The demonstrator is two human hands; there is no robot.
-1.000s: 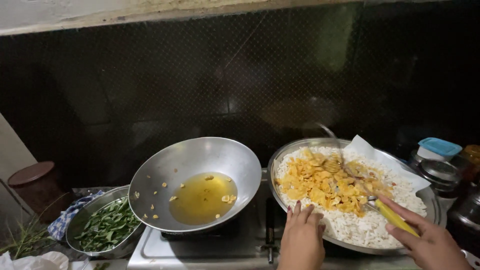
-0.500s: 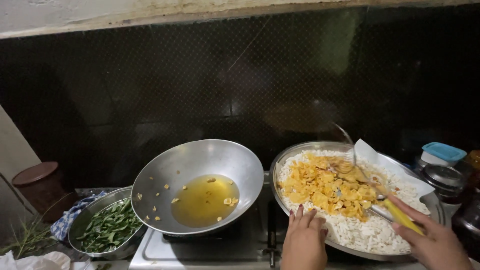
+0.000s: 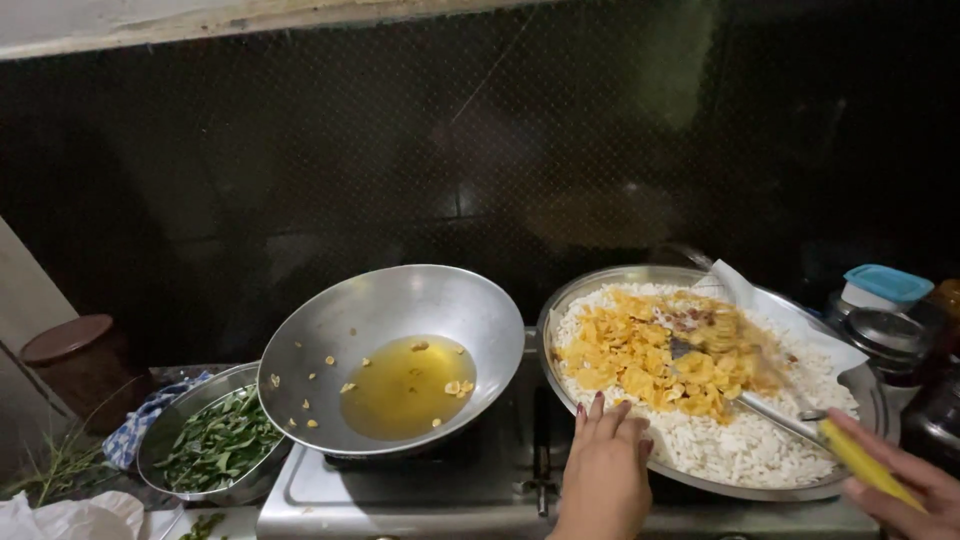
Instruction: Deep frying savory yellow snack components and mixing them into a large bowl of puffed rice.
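head view: right hand point(image 3: 905, 487) stays clamped on the yellow-handled ladle point(image 3: 775, 405), whose bowl has pushed deeper into the fried chips point(image 3: 640, 362) on the rice tray point(image 3: 700, 485); left hand point(image 3: 605, 470), fingers loosely apart, still steadies the rim. wok point(image 3: 390, 345) unmoved beside it.

There are two hands, a left hand point(image 3: 603, 470) and a right hand point(image 3: 915, 487). There is one wok point(image 3: 390, 350) with oil, one big rice tray point(image 3: 700, 385) and one spatula point(image 3: 800, 425). There is one bowl of green leaves point(image 3: 210, 445) and one brown jar point(image 3: 75, 365).
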